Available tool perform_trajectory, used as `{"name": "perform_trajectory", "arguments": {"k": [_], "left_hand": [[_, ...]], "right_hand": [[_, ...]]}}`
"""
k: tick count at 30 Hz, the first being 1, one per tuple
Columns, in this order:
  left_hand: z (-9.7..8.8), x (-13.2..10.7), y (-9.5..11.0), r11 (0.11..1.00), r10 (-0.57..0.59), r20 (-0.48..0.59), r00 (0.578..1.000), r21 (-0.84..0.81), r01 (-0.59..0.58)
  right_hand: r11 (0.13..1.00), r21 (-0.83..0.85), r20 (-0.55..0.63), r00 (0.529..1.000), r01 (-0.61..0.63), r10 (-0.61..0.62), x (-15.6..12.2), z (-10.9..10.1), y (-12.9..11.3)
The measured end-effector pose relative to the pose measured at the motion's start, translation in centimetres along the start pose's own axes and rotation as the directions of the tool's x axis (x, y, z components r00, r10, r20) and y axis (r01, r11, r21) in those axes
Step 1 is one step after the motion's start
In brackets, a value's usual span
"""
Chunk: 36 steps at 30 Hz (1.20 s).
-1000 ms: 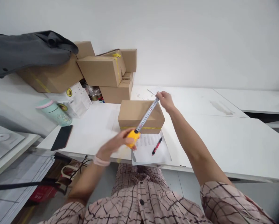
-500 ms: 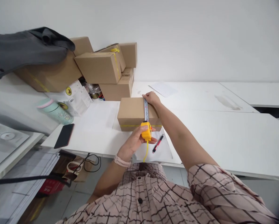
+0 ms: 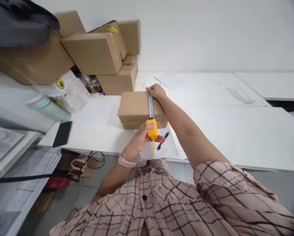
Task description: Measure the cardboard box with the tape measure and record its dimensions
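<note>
Nearest, bottom of frame: pink checked shirt with dark lines (image 3: 176, 203). Left hand (image 3: 136, 139), pale pink watch band (image 3: 126, 162) on its wrist, centre of frame: grip closed round the yellow plastic tape-measure case (image 3: 152, 128), thumb on top, yellow strap (image 3: 153, 149) hanging toward the shirt. Under and beside it: white printed paper (image 3: 171, 147) with a slim red-and-black pen (image 3: 163, 141) on it. Black rectangular phone (image 3: 62, 134) lies left of centre on the white tabletop (image 3: 225, 137). Brown cardboard box (image 3: 133, 105) sits mid-frame just beyond the case; silver steel blade with printed scale (image 3: 150, 106) runs across its top, right of middle. Right hand (image 3: 157, 91) at the box's far edge, fingers curled, grip pinched on the blade's end. Left: mint-green bottle (image 3: 48, 107), tilted. Behind, upper left: stacked brown cardboard boxes (image 3: 90, 54). Upper middle: loose white sheet (image 3: 170, 81) near the wall (image 3: 211, 36).
</note>
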<state>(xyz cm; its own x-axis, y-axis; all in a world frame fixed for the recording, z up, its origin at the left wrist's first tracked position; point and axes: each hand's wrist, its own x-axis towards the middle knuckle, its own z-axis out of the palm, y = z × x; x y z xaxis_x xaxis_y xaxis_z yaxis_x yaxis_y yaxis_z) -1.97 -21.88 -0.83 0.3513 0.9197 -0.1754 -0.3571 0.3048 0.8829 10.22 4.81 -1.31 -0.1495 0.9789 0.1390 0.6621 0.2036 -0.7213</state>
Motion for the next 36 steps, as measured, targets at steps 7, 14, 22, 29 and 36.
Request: {"name": "perform_trajectory", "arguments": {"k": [7, 14, 22, 29, 36], "left_hand": [[-7.3, -4.9, 2.4, 0.918, 0.372, -0.157, 0.915, 0.206, -0.338], [-13.7, -4.0, 2.1, 0.915, 0.374, -0.333, 0.865, 0.283, -0.287], [-11.7, -1.2, 6.7, 0.851, 0.485, -0.191, 0.853, 0.327, -0.411], [-9.9, 0.8, 9.8, 0.823, 0.493, -0.244, 0.835, 0.443, -0.356], [-4.1, -0.2, 1.9, 0.868, 0.444, -0.098, 0.890, 0.294, -0.401]], "right_hand": [[0.896, 0.426, -0.257, 0.966, 0.124, -0.011, -4.9, -6.5, 1.4], [0.865, 0.495, -0.059, 0.990, -0.081, 0.127, -17.3, -4.5, 4.0], [0.999, 0.034, -0.141, 0.990, 0.025, -0.020, -14.4, -7.5, -0.8], [0.931, -0.364, -0.160, 0.986, -0.018, -0.044, -9.9, -8.6, -3.5], [0.949, -0.314, -0.191, 0.979, 0.004, -0.068, -6.7, -6.7, -3.7]]}}
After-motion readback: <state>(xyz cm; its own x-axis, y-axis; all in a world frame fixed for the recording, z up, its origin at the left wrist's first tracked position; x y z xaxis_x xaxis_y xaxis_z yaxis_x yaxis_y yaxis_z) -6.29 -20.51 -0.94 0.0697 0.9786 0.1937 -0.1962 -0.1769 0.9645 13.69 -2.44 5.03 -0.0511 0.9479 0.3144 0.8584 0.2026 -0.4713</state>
